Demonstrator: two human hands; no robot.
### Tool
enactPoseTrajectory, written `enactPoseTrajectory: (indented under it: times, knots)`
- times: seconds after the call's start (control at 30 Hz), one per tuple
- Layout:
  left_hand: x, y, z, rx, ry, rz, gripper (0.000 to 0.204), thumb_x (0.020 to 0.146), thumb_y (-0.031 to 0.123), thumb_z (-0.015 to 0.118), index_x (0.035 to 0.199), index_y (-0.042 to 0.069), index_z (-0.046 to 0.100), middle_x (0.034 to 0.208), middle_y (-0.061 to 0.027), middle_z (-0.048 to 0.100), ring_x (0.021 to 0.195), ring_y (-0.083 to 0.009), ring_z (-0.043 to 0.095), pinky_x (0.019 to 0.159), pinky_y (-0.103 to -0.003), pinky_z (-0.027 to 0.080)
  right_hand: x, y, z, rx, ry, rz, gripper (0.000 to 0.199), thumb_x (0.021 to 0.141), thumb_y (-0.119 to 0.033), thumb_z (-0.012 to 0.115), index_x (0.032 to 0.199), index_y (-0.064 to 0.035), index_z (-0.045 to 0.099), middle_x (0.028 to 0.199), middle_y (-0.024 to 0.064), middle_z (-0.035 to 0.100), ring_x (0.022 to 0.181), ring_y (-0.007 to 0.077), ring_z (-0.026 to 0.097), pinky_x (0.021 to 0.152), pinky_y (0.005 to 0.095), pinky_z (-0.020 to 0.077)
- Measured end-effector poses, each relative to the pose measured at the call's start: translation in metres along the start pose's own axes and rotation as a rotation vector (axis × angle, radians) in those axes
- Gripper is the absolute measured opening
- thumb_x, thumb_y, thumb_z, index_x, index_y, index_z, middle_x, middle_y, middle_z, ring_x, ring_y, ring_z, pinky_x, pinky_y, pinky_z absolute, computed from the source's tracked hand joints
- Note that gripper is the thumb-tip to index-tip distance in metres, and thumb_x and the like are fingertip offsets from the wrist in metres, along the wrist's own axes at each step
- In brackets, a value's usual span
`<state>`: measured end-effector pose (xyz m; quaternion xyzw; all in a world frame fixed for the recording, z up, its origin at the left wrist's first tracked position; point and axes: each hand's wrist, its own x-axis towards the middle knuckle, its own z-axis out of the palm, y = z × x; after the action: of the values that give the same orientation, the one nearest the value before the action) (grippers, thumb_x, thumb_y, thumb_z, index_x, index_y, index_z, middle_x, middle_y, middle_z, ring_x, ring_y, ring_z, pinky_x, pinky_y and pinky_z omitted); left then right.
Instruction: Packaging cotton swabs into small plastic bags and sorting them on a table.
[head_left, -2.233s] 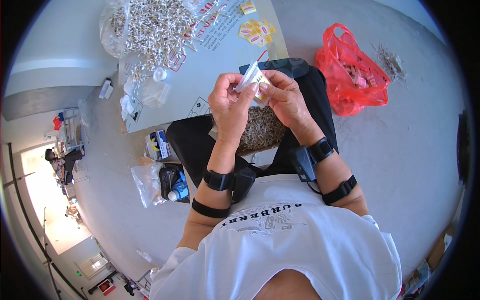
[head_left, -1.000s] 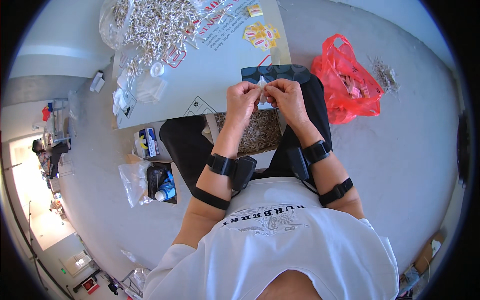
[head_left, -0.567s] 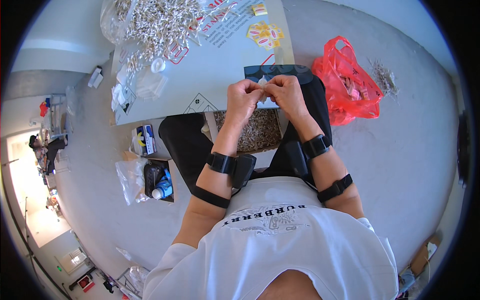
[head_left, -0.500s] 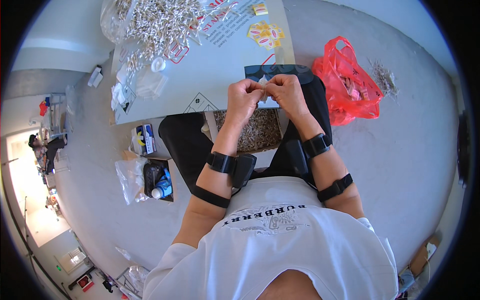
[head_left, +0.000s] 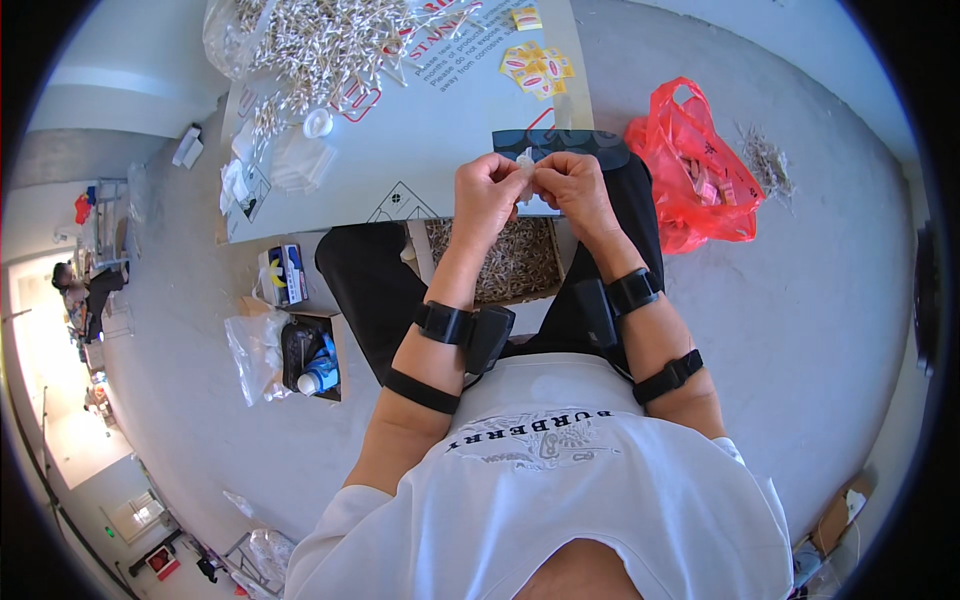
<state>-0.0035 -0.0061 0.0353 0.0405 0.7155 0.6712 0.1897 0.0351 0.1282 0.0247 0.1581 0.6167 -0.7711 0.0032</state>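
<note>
Over the near edge of the table, my left hand [head_left: 488, 195] and my right hand [head_left: 575, 192] meet, thumbs and fingertips pinched together. Between them is a small clear plastic bag [head_left: 526, 158], crumpled and whitish; its contents, if any, are too small to make out. A large heap of cotton swabs [head_left: 320, 45] lies at the table's far left, with a stack of clear plastic bags [head_left: 300, 162] and a round white lid-like piece [head_left: 317, 123] nearer me. Beneath my wrists, between my legs, stands a box of cotton swabs [head_left: 515, 262].
Yellow-and-white paper labels [head_left: 538, 70] lie on the table's far right. On the floor to the right sits a red plastic bag [head_left: 690, 170] holding pink packs, beside scattered swabs [head_left: 768, 165]. At left, an open carton [head_left: 322, 392] holds a blue-and-white bottle. Someone sits far left.
Both hands keep their pinch on the small bag and have hardly moved. The view has shifted slightly.
</note>
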Motion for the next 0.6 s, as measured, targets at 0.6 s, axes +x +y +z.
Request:
enactPoseTrajectory:
  times: [0.6]
  knots:
    - [-0.002, 0.001, -0.004, 0.08, -0.028, 0.144, 0.01, 0.073, -0.002, 0.06, 0.083, -0.004, 0.06, 0.062, -0.0021, 0.056, 0.049, -0.0063, 0.051, 0.039, -0.021, 0.039, -0.002, 0.0, 0.002, 0.087, -0.015, 0.056, 0.012, 0.081, -0.006, 0.061, 0.073, 0.0024, 0.063, 0.061, 0.0004, 0.056, 0.052, 0.0052, 0.046, 0.046, 0.0188, 0.0349]
